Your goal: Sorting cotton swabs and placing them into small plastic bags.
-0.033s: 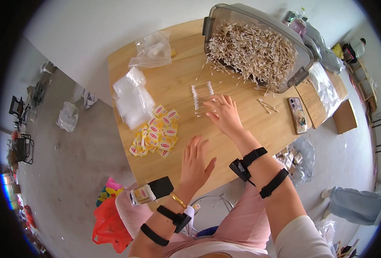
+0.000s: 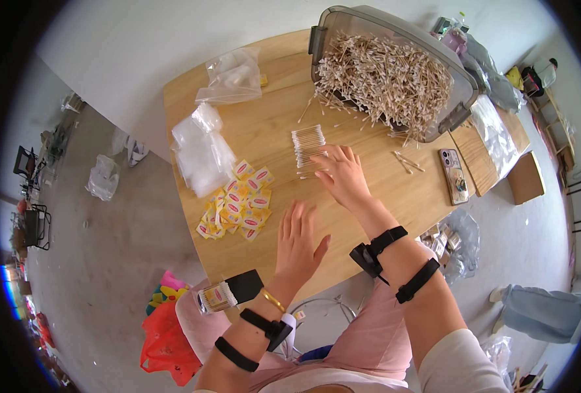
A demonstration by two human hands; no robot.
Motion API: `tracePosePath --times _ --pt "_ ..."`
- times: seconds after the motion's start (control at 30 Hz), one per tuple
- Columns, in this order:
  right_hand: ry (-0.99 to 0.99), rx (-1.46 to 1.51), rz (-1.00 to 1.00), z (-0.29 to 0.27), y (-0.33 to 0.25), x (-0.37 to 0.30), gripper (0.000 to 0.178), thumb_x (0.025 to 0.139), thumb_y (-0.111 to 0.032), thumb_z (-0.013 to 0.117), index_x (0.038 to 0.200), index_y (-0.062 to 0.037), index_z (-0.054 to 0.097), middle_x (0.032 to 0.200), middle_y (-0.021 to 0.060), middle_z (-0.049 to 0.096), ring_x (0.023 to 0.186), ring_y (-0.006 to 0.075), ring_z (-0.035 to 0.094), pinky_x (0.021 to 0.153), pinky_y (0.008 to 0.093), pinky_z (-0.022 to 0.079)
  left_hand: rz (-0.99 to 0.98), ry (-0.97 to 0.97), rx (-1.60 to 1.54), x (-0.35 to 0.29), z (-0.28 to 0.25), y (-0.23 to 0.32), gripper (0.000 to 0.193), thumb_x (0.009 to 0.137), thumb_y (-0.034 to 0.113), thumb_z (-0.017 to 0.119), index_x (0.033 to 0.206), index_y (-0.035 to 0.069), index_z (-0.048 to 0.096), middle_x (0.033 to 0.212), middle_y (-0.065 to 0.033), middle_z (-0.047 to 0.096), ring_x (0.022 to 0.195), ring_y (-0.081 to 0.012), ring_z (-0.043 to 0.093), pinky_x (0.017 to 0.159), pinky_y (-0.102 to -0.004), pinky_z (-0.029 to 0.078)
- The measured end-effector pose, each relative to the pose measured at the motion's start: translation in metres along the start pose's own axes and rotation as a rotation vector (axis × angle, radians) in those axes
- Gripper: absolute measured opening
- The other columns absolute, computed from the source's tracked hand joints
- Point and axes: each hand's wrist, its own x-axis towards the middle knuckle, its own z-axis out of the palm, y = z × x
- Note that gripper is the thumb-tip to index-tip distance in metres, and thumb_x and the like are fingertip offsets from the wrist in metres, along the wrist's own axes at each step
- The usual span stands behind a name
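A neat row of cotton swabs (image 2: 309, 145) lies side by side on the wooden table (image 2: 281, 85). The fingertips of my right hand (image 2: 344, 175) rest at the near right side of this row, fingers and thumb apart. My left hand (image 2: 296, 245) hovers over the near table edge, palm down, fingers stretched out and holding nothing. Left of the row is a pile of small yellow-and-white printed packets (image 2: 238, 204). Behind that pile lies a stack of clear plastic bags (image 2: 202, 150). A grey translucent bin (image 2: 464, 85), tipped toward me, holds a heap of loose swabs (image 2: 385, 82).
Several stray swabs (image 2: 408, 161) and a phone (image 2: 454, 175) lie at the right. Another clear bag (image 2: 233, 75) sits at the far left. Near my left forearm is a black box with packed swabs (image 2: 218, 298). A red bag (image 2: 169, 344) hangs beside my leg. Another person's legs (image 2: 543, 313) show at right.
My left hand has shifted very slightly up and away from me. My right hand and the row of swabs look the same.
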Motion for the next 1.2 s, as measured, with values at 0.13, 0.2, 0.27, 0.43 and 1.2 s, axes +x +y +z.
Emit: tracePosePath --times 0.13,0.2,0.27,0.43,1.2 --pt "0.013 -0.061 -0.065 0.000 0.000 -0.013 0.034 0.086 -0.010 0.069 0.120 -0.0134 0.071 0.139 0.0053 0.056 0.127 0.0311 0.050 0.106 0.0451 0.041 0.028 0.027 0.259 0.044 0.010 -0.013 0.075 0.097 0.037 0.060 0.149 -0.009 0.032 0.162 -0.0281 0.022 0.152 -0.0443 0.020 0.123 -0.0558 0.020" --pt "-0.009 -0.029 -0.032 -0.002 0.001 -0.017 0.039 0.087 -0.007 0.067 0.125 -0.0154 0.068 0.141 0.0041 0.055 0.129 0.0321 0.049 0.106 0.0463 0.041 0.040 0.012 0.292 0.062 0.017 -0.020 0.078 0.098 0.041 0.058 0.152 -0.009 0.030 0.163 -0.0274 0.020 0.154 -0.0422 0.018 0.124 -0.0545 0.019" --pt "0.010 -0.015 -0.014 -0.005 0.002 -0.019 0.039 0.087 -0.007 0.066 0.126 -0.0151 0.068 0.142 0.0044 0.055 0.129 0.0319 0.049 0.106 0.0463 0.041 0.049 -0.005 0.334 0.069 0.023 -0.027 0.082 0.099 0.044 0.057 0.154 -0.009 0.028 0.165 -0.0266 0.019 0.155 -0.0401 0.016 0.125 -0.0532 0.017" --pt "0.035 -0.007 0.046 -0.009 0.011 -0.023 0.040 0.088 -0.006 0.065 0.127 -0.0144 0.068 0.141 0.0060 0.056 0.128 0.0317 0.049 0.106 0.0457 0.041 0.047 -0.086 0.407 0.075 0.032 -0.031 0.083 0.101 0.052 0.048 0.154 -0.009 0.028 0.163 -0.0255 0.025 0.155 -0.0355 0.019 0.126 -0.0517 0.012" --pt "0.156 0.029 0.169 0.000 0.012 -0.035 0.036 0.091 -0.002 0.053 0.125 -0.0066 0.063 0.132 0.0111 0.059 0.123 0.0341 0.052 0.106 0.0453 0.039 0.047 -0.100 0.435 0.080 0.028 -0.030 0.087 0.098 0.055 0.051 0.156 -0.006 0.027 0.166 -0.0211 0.022 0.156 -0.0300 0.018 0.127 -0.0527 0.007"
